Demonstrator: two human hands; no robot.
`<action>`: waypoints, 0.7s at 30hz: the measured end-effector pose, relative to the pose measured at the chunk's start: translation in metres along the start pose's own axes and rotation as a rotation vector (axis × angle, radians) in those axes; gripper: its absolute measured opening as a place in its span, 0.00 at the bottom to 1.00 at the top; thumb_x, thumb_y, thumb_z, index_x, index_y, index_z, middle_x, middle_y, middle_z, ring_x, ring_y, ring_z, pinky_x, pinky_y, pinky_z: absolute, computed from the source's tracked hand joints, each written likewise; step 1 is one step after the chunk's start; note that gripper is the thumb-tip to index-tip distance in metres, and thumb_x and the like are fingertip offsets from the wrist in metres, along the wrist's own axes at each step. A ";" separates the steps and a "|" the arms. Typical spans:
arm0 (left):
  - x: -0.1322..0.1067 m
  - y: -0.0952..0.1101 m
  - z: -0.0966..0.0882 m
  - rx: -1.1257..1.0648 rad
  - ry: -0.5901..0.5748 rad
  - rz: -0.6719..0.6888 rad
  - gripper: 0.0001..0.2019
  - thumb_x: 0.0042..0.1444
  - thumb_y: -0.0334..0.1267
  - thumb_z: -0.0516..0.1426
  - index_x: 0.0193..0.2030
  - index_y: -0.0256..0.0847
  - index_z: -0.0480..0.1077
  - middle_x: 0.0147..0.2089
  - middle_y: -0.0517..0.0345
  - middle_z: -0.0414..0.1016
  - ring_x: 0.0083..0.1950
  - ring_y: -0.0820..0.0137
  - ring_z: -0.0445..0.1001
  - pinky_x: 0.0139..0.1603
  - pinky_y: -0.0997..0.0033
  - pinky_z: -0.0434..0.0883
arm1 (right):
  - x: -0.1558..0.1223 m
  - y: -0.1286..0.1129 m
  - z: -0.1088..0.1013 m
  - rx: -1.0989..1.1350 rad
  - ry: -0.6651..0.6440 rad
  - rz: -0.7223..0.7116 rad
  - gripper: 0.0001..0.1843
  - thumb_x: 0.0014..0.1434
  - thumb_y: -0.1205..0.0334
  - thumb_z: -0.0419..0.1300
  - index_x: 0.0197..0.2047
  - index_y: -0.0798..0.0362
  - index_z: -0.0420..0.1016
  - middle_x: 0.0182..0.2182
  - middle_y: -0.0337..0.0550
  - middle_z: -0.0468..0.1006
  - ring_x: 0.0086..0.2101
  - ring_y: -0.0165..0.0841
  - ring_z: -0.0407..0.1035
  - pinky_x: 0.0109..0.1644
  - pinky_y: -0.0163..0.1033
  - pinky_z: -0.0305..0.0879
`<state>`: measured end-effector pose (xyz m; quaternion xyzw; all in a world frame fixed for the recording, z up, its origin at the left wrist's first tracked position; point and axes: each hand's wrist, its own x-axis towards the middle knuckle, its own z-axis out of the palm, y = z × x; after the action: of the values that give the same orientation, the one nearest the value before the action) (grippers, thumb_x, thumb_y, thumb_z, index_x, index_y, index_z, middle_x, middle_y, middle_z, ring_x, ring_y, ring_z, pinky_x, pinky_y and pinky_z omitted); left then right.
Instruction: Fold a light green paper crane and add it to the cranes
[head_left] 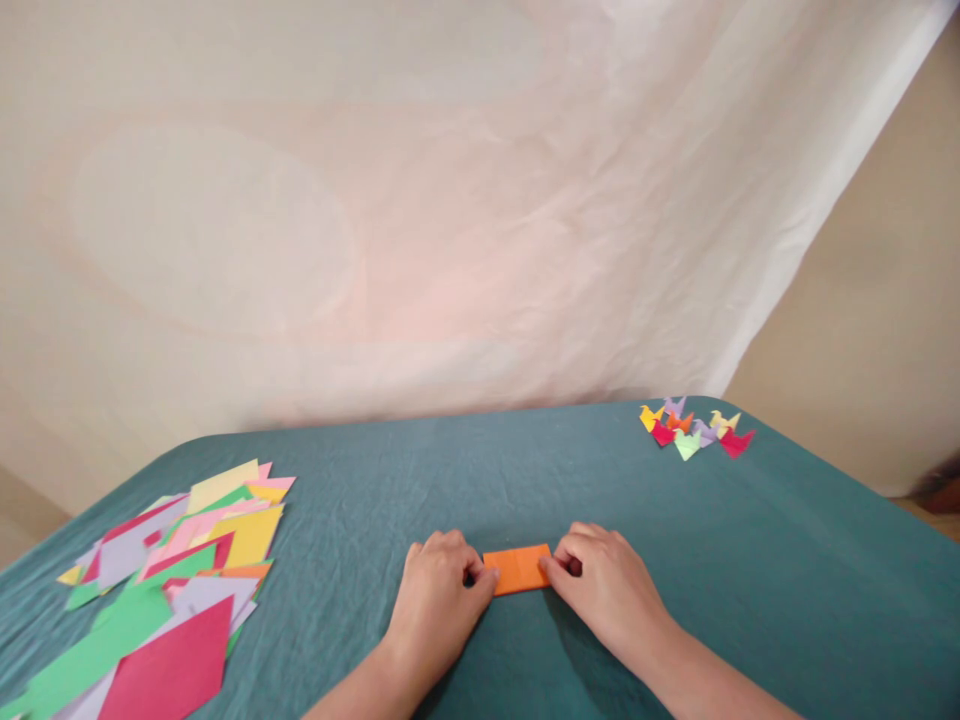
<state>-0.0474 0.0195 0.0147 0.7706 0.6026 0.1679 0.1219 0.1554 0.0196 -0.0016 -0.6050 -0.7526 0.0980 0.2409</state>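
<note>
An orange piece of folded paper [519,570], a narrow rectangle with a faint crease across its middle, lies near the front of the table between my hands. My left hand [444,590] pinches its left end, the thumb on top and the other fingers curled. At the right end, my right hand [600,575] holds it in the same way between thumb and curled fingers. The fingertips beneath the paper are hidden.
A loose pile of coloured paper sheets [176,660] spreads over the table's left side. Several small folded paper birds [686,445] stand at the back right of the green cloth-covered table [450,470]. Behind hangs a pale sheet [465,220].
</note>
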 end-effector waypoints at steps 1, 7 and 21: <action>0.000 0.000 0.000 0.000 -0.001 -0.001 0.11 0.55 0.39 0.53 0.23 0.41 0.70 0.31 0.59 0.73 0.36 0.67 0.69 0.36 0.69 0.57 | 0.000 0.000 0.000 -0.001 0.001 -0.001 0.13 0.55 0.64 0.59 0.20 0.51 0.70 0.24 0.36 0.72 0.30 0.32 0.67 0.35 0.37 0.52; 0.000 0.001 -0.001 0.004 -0.014 -0.010 0.11 0.54 0.38 0.53 0.23 0.41 0.70 0.31 0.58 0.73 0.36 0.67 0.69 0.36 0.70 0.57 | 0.001 0.002 0.001 -0.001 0.016 -0.011 0.13 0.55 0.64 0.59 0.19 0.51 0.70 0.23 0.36 0.72 0.29 0.31 0.67 0.35 0.37 0.53; 0.000 0.001 -0.003 -0.019 -0.030 -0.017 0.10 0.53 0.38 0.54 0.23 0.42 0.71 0.31 0.59 0.74 0.37 0.66 0.69 0.36 0.70 0.58 | 0.002 0.004 0.003 0.012 0.003 -0.015 0.12 0.54 0.63 0.60 0.20 0.51 0.70 0.23 0.35 0.72 0.29 0.32 0.67 0.35 0.37 0.53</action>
<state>-0.0479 0.0196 0.0182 0.7668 0.6054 0.1612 0.1398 0.1571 0.0231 -0.0054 -0.5980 -0.7562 0.0996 0.2463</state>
